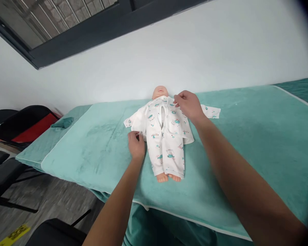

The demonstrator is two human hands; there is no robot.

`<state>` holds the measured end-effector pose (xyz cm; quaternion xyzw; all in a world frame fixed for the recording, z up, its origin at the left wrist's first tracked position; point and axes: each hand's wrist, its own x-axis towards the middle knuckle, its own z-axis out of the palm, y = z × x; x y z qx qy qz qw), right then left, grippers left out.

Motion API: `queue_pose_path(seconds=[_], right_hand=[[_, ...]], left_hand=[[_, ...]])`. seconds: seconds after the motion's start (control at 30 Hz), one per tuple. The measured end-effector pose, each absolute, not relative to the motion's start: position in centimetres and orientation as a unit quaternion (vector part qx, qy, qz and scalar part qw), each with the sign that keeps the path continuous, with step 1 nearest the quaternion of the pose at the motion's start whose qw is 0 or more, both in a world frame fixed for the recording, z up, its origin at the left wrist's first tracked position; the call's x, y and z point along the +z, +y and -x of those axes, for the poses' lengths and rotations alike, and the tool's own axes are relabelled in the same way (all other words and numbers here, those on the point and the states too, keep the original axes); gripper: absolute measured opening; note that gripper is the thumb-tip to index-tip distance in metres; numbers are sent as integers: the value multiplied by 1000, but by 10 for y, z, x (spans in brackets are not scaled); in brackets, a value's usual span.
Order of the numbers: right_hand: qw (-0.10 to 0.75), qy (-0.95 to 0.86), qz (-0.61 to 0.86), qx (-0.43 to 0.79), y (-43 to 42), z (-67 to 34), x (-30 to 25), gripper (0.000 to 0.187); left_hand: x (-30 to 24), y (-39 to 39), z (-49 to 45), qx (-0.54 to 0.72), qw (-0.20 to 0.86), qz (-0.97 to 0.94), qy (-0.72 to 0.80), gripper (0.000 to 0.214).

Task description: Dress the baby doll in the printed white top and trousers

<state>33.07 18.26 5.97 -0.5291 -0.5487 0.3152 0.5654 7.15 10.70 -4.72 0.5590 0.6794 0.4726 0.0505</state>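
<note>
A baby doll (160, 91) lies on its back, head toward the wall and bare feet toward me. It wears a white printed baby jacket (176, 119), open at the front with its sleeves spread out, and matching printed trousers (166, 153). My left hand (137, 145) is at the jacket's lower hem on the left, fingers curled closed on the cloth. Over the jacket's upper right front is my right hand (187, 104), thumb and fingertips pinched together; what lies between them is too small to make out.
A teal padded cover (92, 147) spreads over the bed or table under the doll, its piped front edge near me. A white wall (195, 51) and a dark-framed window (92, 37) stand behind. Black chairs (28, 123) are at the left.
</note>
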Motion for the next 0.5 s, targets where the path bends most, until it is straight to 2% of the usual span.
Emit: queue_pose_path(seconds=[0.17, 0.3, 0.4, 0.5], right_hand=[[578, -504, 600, 228, 217, -307, 37, 8], [578, -508, 571, 284, 215, -300, 17, 3], [589, -515, 542, 307, 213, -301, 14, 12], [590, -573, 517, 237, 214, -302, 15, 19]], left_hand=[[-48, 104, -70, 477, 62, -547, 686, 11], [-46, 108, -72, 478, 72, -535, 692, 15], [-43, 115, -76, 471, 77, -531, 700, 21], [-40, 122, -79, 453, 79, -536, 708, 24]])
